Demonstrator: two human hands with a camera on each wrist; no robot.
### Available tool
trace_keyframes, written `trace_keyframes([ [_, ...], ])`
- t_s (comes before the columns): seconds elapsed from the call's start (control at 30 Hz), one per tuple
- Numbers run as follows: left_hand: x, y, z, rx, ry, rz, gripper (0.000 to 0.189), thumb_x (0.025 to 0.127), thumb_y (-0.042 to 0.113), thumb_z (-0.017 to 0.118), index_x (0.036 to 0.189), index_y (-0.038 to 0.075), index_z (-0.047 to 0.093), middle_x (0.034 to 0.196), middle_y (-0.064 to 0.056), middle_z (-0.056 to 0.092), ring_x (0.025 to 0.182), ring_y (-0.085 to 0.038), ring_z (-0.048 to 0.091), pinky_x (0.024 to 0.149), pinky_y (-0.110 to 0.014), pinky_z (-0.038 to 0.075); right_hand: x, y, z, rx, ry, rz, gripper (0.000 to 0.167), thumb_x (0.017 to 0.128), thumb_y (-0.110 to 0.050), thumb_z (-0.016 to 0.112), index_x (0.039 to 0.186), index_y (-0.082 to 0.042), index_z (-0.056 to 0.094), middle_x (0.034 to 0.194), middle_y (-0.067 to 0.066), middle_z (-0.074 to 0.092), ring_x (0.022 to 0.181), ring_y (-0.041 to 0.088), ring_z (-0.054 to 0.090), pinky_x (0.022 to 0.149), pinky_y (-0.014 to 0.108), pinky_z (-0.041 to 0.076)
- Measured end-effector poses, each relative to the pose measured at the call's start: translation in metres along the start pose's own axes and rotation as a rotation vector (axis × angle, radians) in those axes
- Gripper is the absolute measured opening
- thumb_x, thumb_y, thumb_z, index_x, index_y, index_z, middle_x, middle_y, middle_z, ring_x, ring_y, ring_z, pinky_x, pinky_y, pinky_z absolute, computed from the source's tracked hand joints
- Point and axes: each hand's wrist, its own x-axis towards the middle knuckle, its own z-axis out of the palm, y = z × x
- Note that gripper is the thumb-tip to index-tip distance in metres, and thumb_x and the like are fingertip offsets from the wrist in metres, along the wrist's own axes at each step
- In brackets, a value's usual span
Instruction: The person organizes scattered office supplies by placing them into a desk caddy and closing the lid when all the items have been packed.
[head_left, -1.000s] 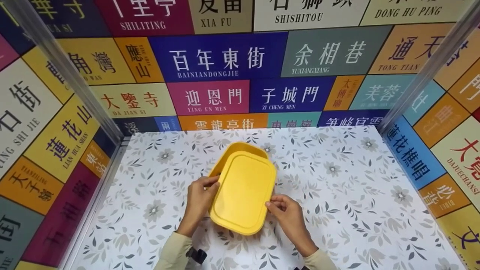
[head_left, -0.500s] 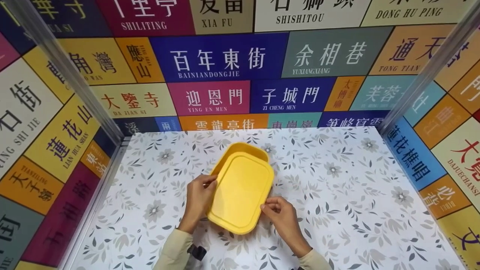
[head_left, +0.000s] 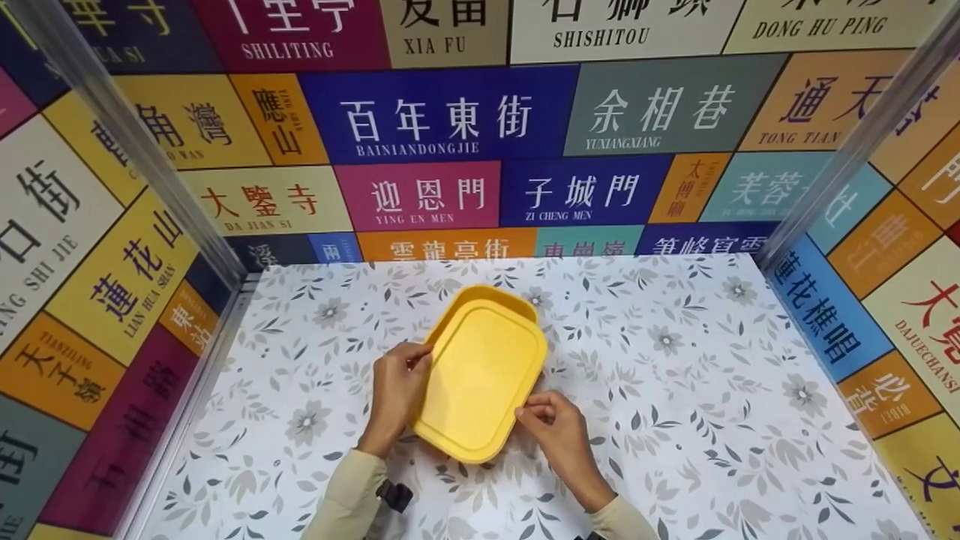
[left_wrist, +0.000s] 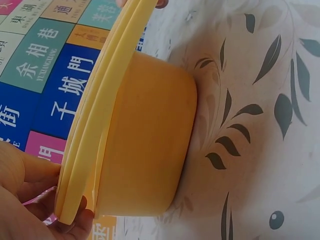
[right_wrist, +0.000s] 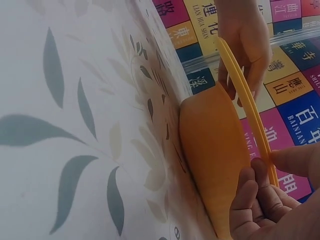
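A yellow rectangular lid [head_left: 484, 382] lies over a deeper yellow food container [left_wrist: 150, 135] that stands on the table. The lid is out of line with the box: the far end of the container's inside shows beyond it, and in the left wrist view a gap opens between lid and rim. My left hand [head_left: 397, 394] pinches the lid's left edge between thumb and fingers. On the opposite edge my right hand [head_left: 561, 435] pinches the lid, thumb on top and fingers beneath, as the right wrist view shows. Most of the container's inside is hidden.
A white table [head_left: 697, 420] with a grey leaf and flower print surrounds the container. Panels with colourful lettering [head_left: 439, 112] stand at the back and both sides, with clear strips [head_left: 847, 127] at the corners.
The lid has shifted a little to the left and away from me, covering slightly more of the container's far end. My right hand has moved left with it; my left hand has barely moved.
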Motion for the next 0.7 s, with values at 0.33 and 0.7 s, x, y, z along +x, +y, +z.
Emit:
trace_keyframes([
  [0.33,0.008,-0.004,0.004,0.02,-0.022,-0.02,0.019,0.1,0.0,0.073,0.116,0.0,0.085,0.11,-0.012,0.081,0.107,-0.028,0.077,0.093,-0.045,0.065,0.004,0.002,0.005,0.028,-0.018,-0.015,0.021,0.094,-0.006,0.085,0.105,0.004,0.071,0.087,0.011,0.078,0.079,0.012,0.07,0.071,0.019,0.054],
  [0.7,0.015,-0.009,0.008,-0.005,-0.005,0.011,0.021,0.101,-0.003,0.072,0.119,-0.003,0.083,0.111,-0.015,0.081,0.106,-0.032,0.077,0.092,-0.048,0.066,0.01,0.004,0.011,0.017,-0.022,0.011,0.023,0.095,-0.012,0.085,0.106,0.002,0.071,0.088,0.008,0.077,0.08,0.013,0.071,0.066,0.021,0.053],
])
